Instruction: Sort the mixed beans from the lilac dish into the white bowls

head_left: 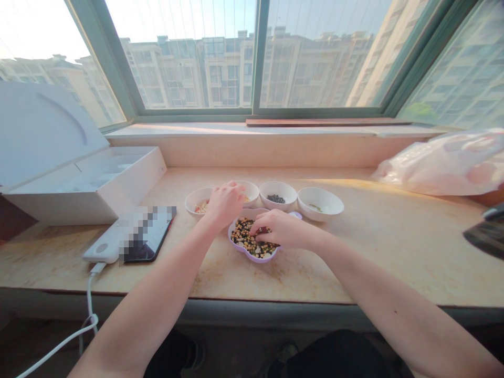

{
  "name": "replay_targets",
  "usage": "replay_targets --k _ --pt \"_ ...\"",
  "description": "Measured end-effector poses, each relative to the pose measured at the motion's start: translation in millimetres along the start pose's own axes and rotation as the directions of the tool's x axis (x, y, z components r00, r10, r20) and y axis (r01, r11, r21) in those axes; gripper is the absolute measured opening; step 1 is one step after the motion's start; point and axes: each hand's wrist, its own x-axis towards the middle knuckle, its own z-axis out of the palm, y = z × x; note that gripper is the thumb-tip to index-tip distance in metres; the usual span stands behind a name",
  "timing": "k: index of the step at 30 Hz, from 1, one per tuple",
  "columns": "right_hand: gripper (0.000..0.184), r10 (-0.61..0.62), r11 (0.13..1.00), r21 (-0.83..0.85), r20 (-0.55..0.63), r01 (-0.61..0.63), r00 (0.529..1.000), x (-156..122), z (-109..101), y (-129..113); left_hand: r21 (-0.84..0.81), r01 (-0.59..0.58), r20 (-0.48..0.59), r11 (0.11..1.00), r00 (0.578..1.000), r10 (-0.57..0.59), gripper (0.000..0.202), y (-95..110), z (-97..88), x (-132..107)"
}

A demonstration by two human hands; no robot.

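My right hand (280, 230) reaches into a lilac-rimmed, flower-shaped dish (238, 248), its fingertips among a mix of dark, yellow and pale beans (246, 236). My left hand (225, 203) hangs with curled fingers over the gap between two small white bowls. The left bowl (193, 200) holds pale and reddish pieces, partly hidden by that hand. The bowl beside it (251, 190) shows some yellowish contents. Further right, a white bowl (277, 193) holds black seeds, and another white bowl (319, 203) has a few green bits. Whatever my fingers may pinch is hidden.
A marble window ledge (354, 252) carries everything. On its left are an open white box (102, 184), a white power bank (104, 244) and a partly pixelated phone (147, 236) with a white cable (88, 299). A pinkish plastic bag (441, 165) lies at right, before the window.
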Motion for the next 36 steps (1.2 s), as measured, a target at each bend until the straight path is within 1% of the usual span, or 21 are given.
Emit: replay_targets --k 6,10,14,16,18,20,22,25,28,30,32,35,36 --pt "0.022 -0.018 1.000 0.007 0.013 0.018 1.000 1.9 -0.7 5.0 -0.008 -0.001 -0.007 1.000 1.000 0.001 0.033 1.2 -0.1 -0.4" --pt "0.015 -0.059 0.998 0.026 0.003 0.059 0.998 2.0 0.0 8.0 -0.016 -0.004 -0.008 1.000 1.000 0.004 0.033 1.4 -0.5 -1.0" --pt "0.011 -0.057 0.997 0.054 -0.002 0.057 0.998 1.0 -0.2 6.0 -0.042 -0.002 -0.020 0.999 1.000 0.001 0.032 0.4 -1.3 -1.9" --pt "0.011 -0.039 0.997 0.069 -0.007 0.040 0.999 0.5 -0.7 4.2 -0.086 -0.007 -0.041 0.996 0.999 0.004 0.031 0.5 -1.7 -2.7" --pt "0.015 -0.004 0.997 0.079 -0.038 0.007 0.999 0.1 -1.5 3.3 -0.166 -0.037 -0.071 0.985 0.997 0.025 0.031 1.9 -2.3 -3.9" --pt "0.023 0.047 0.994 0.104 -0.096 -0.037 0.994 -0.1 -3.2 3.7 -0.260 -0.096 -0.103 0.961 0.992 0.071 0.030 4.5 -2.9 -5.4" --pt "0.032 0.113 0.980 0.184 -0.177 -0.080 0.978 -0.3 -6.0 5.5 -0.343 -0.180 -0.129 0.922 0.981 0.143 0.027 7.4 -3.6 -7.3" --pt "0.046 0.225 0.917 0.383 -0.268 -0.110 0.937 -0.8 -11.4 9.5 -0.451 -0.316 -0.155 0.834 0.949 0.276 0.022 10.4 -5.0 -10.2" --pt "0.055 0.296 0.825 0.555 -0.267 -0.105 0.917 -1.0 -14.7 14.1 -0.517 -0.407 -0.186 0.753 0.912 0.366 0.023 11.4 -5.3 -11.5" --pt "0.058 0.338 0.764 0.635 -0.246 -0.112 0.908 -0.6 -14.3 17.0 -0.525 -0.433 -0.212 0.733 0.901 0.380 0.021 11.7 -3.5 -10.9" --pt "0.057 0.372 0.713 0.690 -0.222 -0.124 0.901 0.3 -12.6 19.1 -0.521 -0.440 -0.240 0.732 0.898 0.369 0.016 12.3 -0.4 -9.4" --pt "0.056 0.393 0.659 0.741 -0.194 -0.128 0.899 1.7 -10.6 19.7 -0.517 -0.445 -0.279 0.731 0.895 0.348 0.005 13.7 3.2 -7.9" --pt "0.057 0.393 0.650 0.749 -0.191 -0.125 0.899 1.9 -10.9 19.3 -0.514 -0.447 -0.283 0.732 0.894 0.347 0.006 14.2 3.7 -7.8"
